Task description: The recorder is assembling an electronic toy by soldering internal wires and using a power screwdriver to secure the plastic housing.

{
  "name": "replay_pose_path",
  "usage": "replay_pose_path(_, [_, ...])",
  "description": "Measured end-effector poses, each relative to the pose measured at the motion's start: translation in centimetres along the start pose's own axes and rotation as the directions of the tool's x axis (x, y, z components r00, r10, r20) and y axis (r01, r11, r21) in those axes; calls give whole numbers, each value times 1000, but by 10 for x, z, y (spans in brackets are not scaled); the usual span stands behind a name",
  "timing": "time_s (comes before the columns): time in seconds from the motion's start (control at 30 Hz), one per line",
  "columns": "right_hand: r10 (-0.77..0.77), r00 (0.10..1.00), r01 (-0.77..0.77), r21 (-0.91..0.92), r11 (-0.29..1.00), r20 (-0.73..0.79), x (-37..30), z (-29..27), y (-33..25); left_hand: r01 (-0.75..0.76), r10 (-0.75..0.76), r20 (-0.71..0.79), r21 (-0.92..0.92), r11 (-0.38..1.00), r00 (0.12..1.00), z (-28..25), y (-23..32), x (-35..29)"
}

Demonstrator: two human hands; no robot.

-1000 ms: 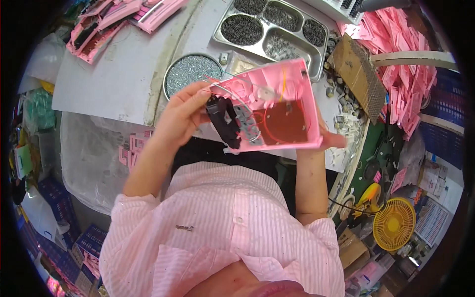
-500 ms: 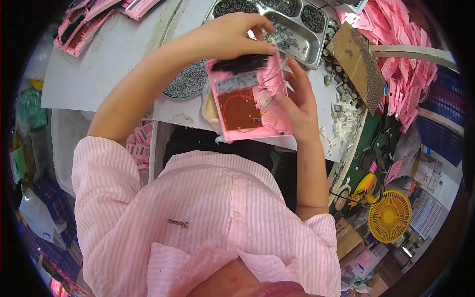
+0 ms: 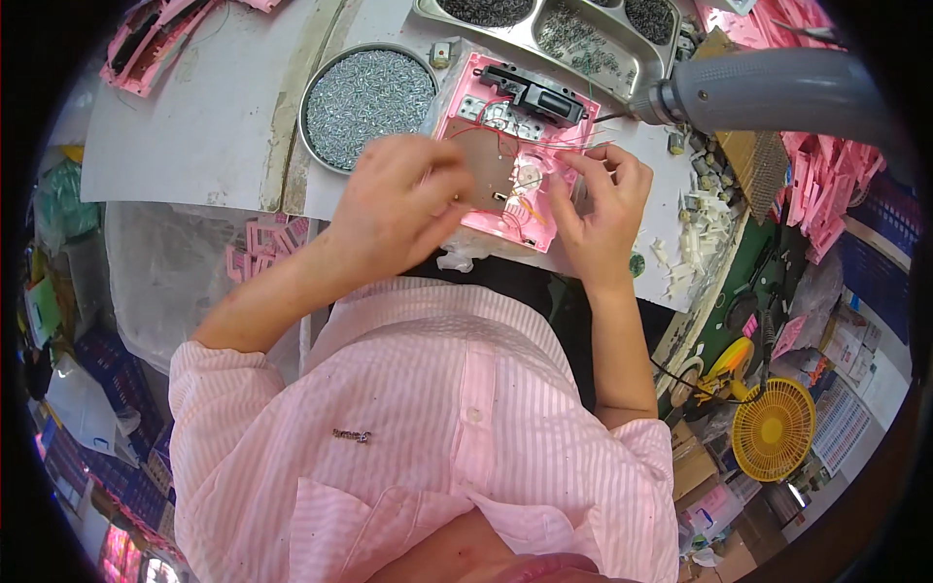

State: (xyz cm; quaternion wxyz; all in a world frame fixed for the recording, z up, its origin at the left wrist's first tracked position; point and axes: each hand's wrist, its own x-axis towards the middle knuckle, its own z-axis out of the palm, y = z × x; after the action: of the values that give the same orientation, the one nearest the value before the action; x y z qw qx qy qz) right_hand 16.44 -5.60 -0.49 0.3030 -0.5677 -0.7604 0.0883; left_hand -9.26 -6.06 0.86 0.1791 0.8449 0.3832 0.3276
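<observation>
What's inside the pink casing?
Visible: black module, grey plate, brown board, red wires. The left hand hides part of the board; what lies beneath the board and module can't be seen.

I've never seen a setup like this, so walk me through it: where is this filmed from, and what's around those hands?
There's no machine arm; these are a person's bare hands. A fisheye camera on their head looks down, which bends straight edges.

On the white worktable lies an open pink plastic casing with a flat brown board and a long black part inside. The left hand, blurred, is over its left side; the right hand is at its right edge, near thin wires. I can't tell whether either grips anything.

Beyond sit a round dish of small silvery pieces and a compartmented metal tray.
</observation>
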Motion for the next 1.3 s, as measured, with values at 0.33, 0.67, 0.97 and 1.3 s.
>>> replay_pose_path(0.33, [-2, 990, -28, 205, 978, 144, 11, -5, 16, 57, -54, -20, 168, 984, 998, 3, -17, 42])
replay_pose_path(0.67, [169, 972, -235, 606, 760, 165, 3, -12, 0, 493, -275, 440, -854, 166, 855, -6, 14, 79])
replay_pose_path(0.97, [530, 822, -511, 682, 523, 209, 19, -21, 31, -133, 114, 406, 17, 991, 907, 40, 16, 50])
replay_pose_path(1.3, [290, 946, -278, -95, 956, 145, 94, 8, 43, -163, 193, 286, -127, 979, 938, 46, 3, 50])
